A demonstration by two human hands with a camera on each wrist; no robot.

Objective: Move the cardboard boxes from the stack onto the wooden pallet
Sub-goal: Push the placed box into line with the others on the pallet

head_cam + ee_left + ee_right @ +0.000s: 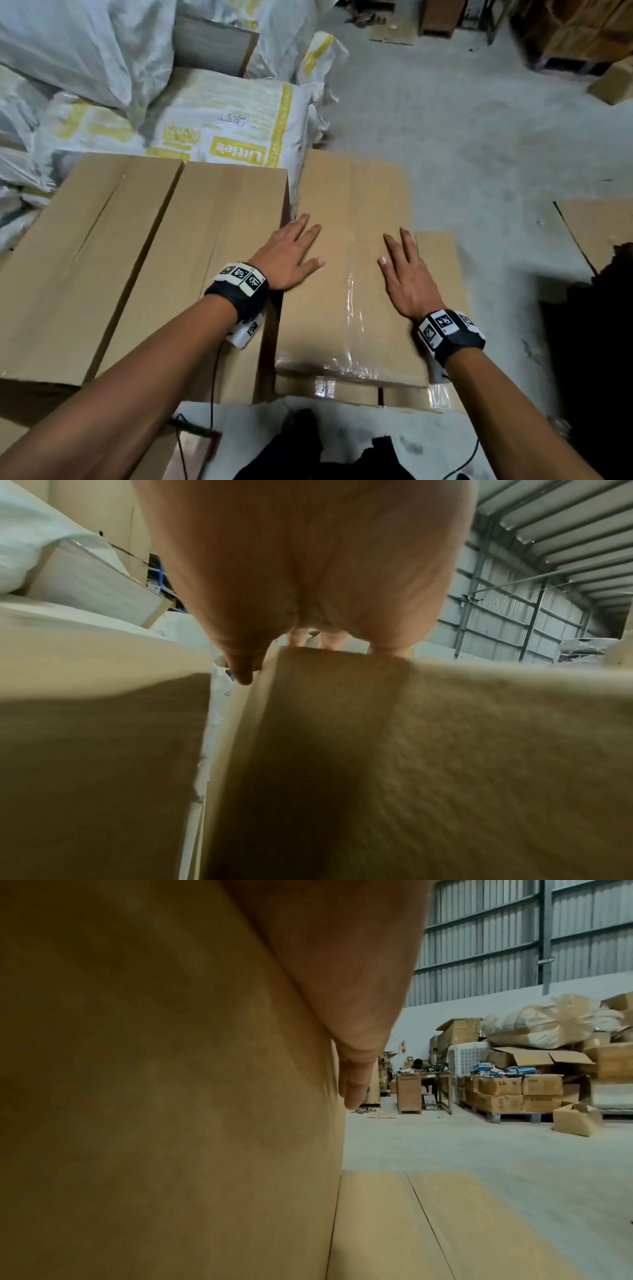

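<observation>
Brown cardboard box [346,274], taped along its top, lying flat beneath both hands. The left hand [291,255] and the right hand [407,274] rest on its upper face, fingers straight and spread, palms down; neither hand curls round anything. The right wrist view shows the right palm against the box's side edge. The box sits on a lower layer of cardboard [442,260] that shows just outside the right hand; no wooden pallet can be made out. Step in hand, as judged: settling or squaring a box just set down, or taking hold of it. The next move calls for the fingers to reach the box's far edges before any lift. Count: two taller boxes [205,257] [78,246] side by side just beyond the left hand; one box under the hands; several white sacks [222,120] past the fingertips.
</observation>
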